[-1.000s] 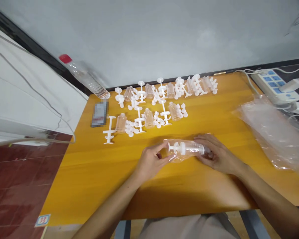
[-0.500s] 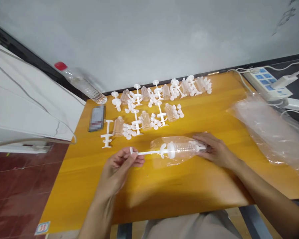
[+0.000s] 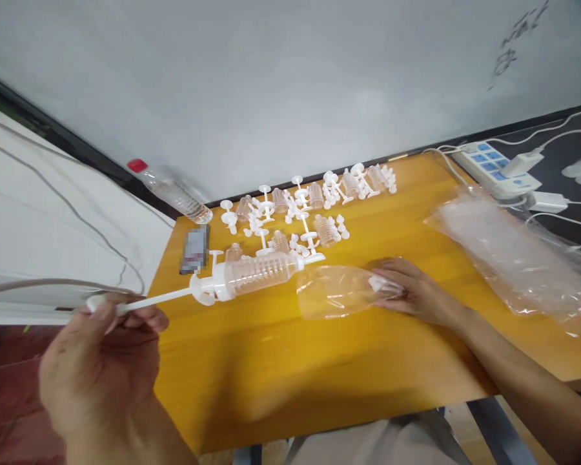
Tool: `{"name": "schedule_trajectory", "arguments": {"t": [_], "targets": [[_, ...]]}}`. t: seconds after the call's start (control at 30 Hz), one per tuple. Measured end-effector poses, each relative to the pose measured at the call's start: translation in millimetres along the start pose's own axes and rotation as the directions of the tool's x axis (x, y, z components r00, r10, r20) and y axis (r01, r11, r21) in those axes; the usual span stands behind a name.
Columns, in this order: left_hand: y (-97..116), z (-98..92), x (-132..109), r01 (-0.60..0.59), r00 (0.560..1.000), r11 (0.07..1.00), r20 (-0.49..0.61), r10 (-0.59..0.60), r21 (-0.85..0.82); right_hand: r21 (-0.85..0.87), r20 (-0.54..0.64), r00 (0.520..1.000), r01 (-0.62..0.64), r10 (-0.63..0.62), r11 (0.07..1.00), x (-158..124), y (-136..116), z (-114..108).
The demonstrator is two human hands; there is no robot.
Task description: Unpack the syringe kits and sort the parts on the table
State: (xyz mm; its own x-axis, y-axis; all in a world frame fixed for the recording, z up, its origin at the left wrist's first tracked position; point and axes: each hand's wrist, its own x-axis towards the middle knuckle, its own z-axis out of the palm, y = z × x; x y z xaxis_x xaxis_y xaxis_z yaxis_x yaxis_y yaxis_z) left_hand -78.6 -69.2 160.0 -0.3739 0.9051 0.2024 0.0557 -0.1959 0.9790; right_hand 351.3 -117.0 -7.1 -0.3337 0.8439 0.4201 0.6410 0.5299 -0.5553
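Note:
My left hand [image 3: 106, 342] is closed on the end of the white plunger of a large plastic syringe [image 3: 261, 274]. The syringe has a clear ribbed barrel, a white collar and a white tip, and is held tilted above the table, its tip pointing right. My right hand [image 3: 416, 290] grips the closed end of a clear plastic bag [image 3: 336, 292] at the table. Small white pieces [image 3: 383, 284] show inside the bag beside my right fingers; their exact kind is unclear. The syringe's tip is close to the bag's open left end.
Behind the syringe lie rows of white plungers [image 3: 304, 226], clear barrels [image 3: 325, 230] and small white nozzles [image 3: 341, 226]. A phone [image 3: 195, 248] and a water bottle [image 3: 174, 197] are at the left. On the right are a large plastic bag [image 3: 508, 252] and a power strip [image 3: 494, 169] with cables.
My left hand has moved left and up, drawing the syringe out of the bag. The right hand keeps hold of the bag, which now has only small white pieces inside.

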Motion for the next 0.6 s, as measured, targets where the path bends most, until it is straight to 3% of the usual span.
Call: {"name": "schedule_trajectory", "arguments": {"t": [0.1,0.13,0.27,0.37,0.47,0.6], "targets": [[-22.8,4.1,1.4,0.121,0.982,0.965,-0.111,-0.15,-0.234,-0.108,0.073,0.995,0.081,-0.073,0.991,0.1,-5.7,-9.3],[-31.8,8.6,-2.7,0.16,0.978,0.955,-0.088,-0.187,-0.251,-0.125,0.07,0.995,0.079,-0.071,0.989,2.3,-11.4,-12.0],[-63.9,35.5,-36.7,0.323,0.942,0.923,0.166,-0.292,-0.209,0.022,-0.165,0.98,-0.11,0.112,0.994,26.2,-48.9,-12.0],[-75.6,54.3,-62.0,0.382,0.887,0.909,0.341,-0.311,-0.164,0.254,-0.181,0.91,-0.323,0.372,0.912,54.8,-75.4,-2.5],[-76.4,65.8,-71.7,0.316,0.84,0.948,0.476,-0.262,-0.035,0.358,-0.139,0.831,-0.466,0.539,0.809,78.7,-86.8,6.7],[-71.0,76.9,-65.5,0.141,0.794,0.985,0.583,-0.173,0.101,0.392,-0.066,0.76,-0.576,0.646,0.717,94.4,-85.9,14.1]]}}
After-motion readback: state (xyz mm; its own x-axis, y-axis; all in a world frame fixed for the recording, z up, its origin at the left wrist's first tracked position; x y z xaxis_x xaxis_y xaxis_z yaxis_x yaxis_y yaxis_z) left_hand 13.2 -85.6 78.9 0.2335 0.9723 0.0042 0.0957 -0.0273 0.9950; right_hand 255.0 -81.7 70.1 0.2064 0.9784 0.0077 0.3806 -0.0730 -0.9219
